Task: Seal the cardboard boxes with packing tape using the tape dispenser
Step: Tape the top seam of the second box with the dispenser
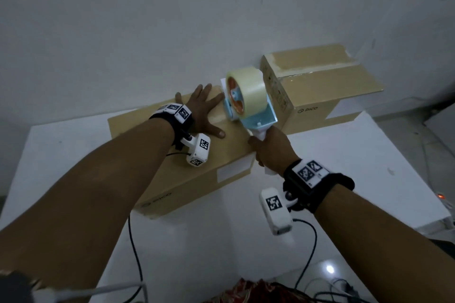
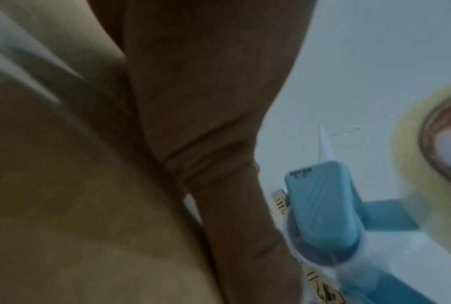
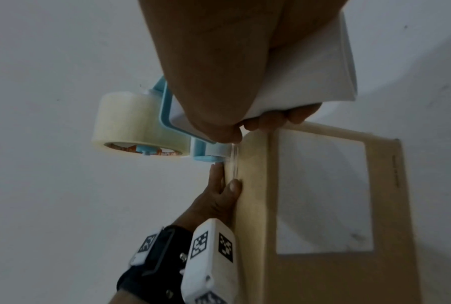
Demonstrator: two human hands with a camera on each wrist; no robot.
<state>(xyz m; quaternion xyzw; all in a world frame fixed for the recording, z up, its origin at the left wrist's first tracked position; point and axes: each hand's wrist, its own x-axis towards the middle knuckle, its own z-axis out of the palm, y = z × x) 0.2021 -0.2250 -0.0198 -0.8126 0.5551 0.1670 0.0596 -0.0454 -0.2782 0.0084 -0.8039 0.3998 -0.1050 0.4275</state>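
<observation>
The tape dispenser (image 1: pixel 248 103) sits on the top of the near cardboard box (image 1: pixel 187 162), where we see our right hand (image 1: pixel 273 150) wrapped around its white handle. Our left hand (image 1: pixel 204 110) presses flat, fingers spread, beside it. A second box (image 1: pixel 320 91) stands behind on the white surface (image 1: pixel 369 179).

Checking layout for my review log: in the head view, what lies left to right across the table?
Left hand flat on the near cardboard box → tape dispenser held by the right hand → far cardboard box.
</observation>
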